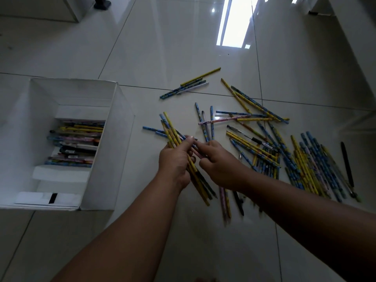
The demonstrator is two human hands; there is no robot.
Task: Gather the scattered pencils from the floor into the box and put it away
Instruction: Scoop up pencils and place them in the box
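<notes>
plainly the gathering is only partway done. the left hand (174,162) is curled round a bundle of yellow and blue wooden pencils (170,129), held fanned and roughly upright so that more can be slid in alongside. the right hand (218,162), close against it, pinches what looks like a thin pink pencil (195,153) and aims it at that bundle, likely so one trip to the box carries many. the open white cardboard box (116,151) sits on the glossy pale tiled floor (162,47) just left of the hands, within easy reach. a layer of mixed pencils and pens (79,139) lies lengthwise in its bottom. to the right a dense spread of loose pencils (305,165) lies crossed on the tiles, and a small far cluster (189,86) rests beyond it.
</notes>
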